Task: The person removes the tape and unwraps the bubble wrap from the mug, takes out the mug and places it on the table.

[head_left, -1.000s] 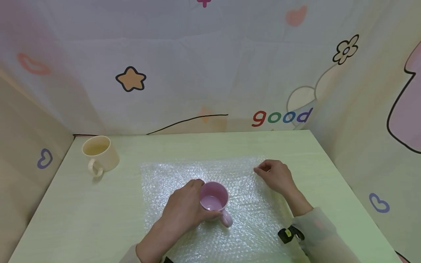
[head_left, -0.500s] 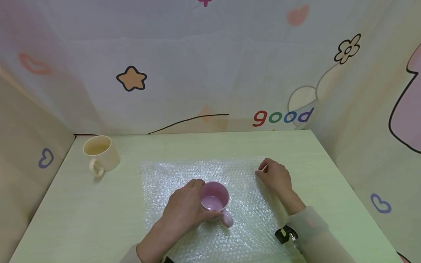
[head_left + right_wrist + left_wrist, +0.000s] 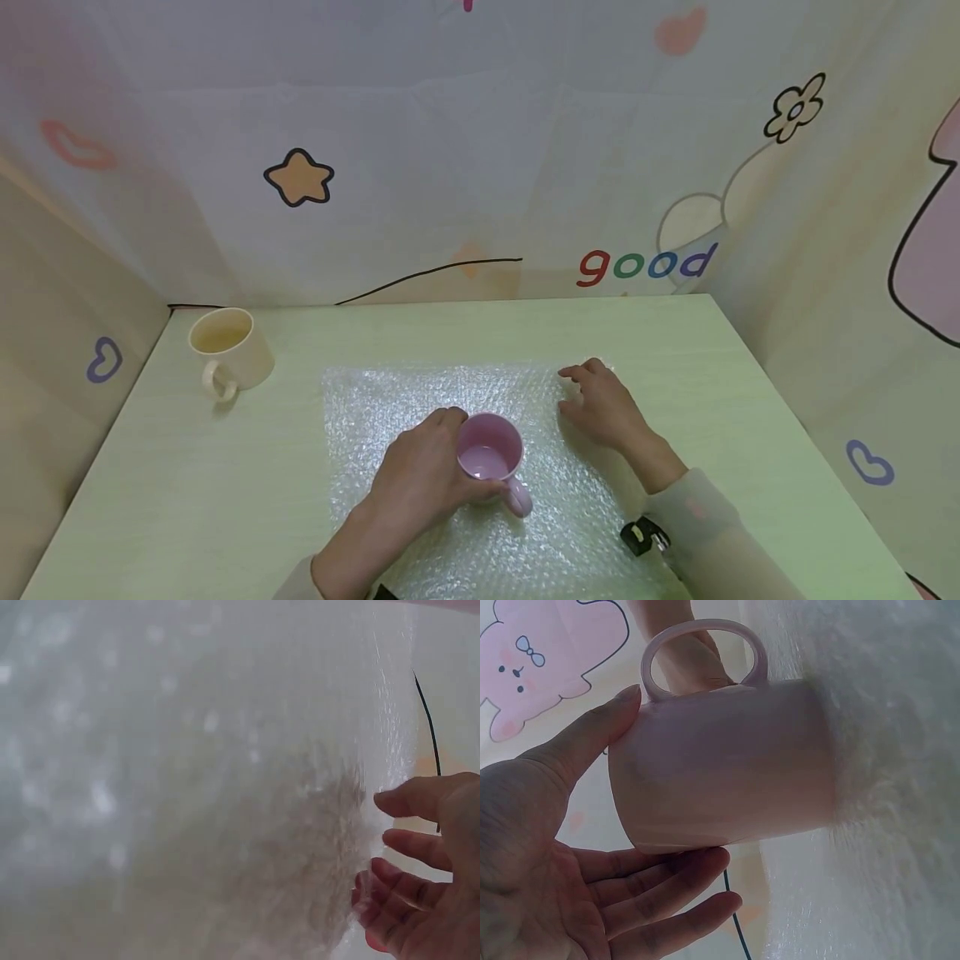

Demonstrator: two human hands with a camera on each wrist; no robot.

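Observation:
A pink mug (image 3: 489, 450) stands upright on a sheet of bubble wrap (image 3: 547, 542), its handle pointing toward the near right. My left hand (image 3: 420, 471) holds it from the left, thumb beside the handle and fingers on the far side near the rim. The left wrist view shows the same grip, with the mug's base (image 3: 821, 757) against the wrap. Over the wrap's far right part, my right hand (image 3: 603, 408) has its thumb and fingers parted. In the right wrist view its lower fingertips (image 3: 367, 889) overlap the wrap's edge.
A cream mug (image 3: 240, 362) stands upright at the back left of the pale table (image 3: 187, 500), off the wrap. Printed cloth (image 3: 420, 167) hangs behind the table and along both sides. Black devices are strapped at the wrists, such as the right one (image 3: 641, 535).
My right hand's fingertips, close together a second ago at the wrap's right edge, have spread and shifted left over the wrap. The left hand and pink mug stay in place.

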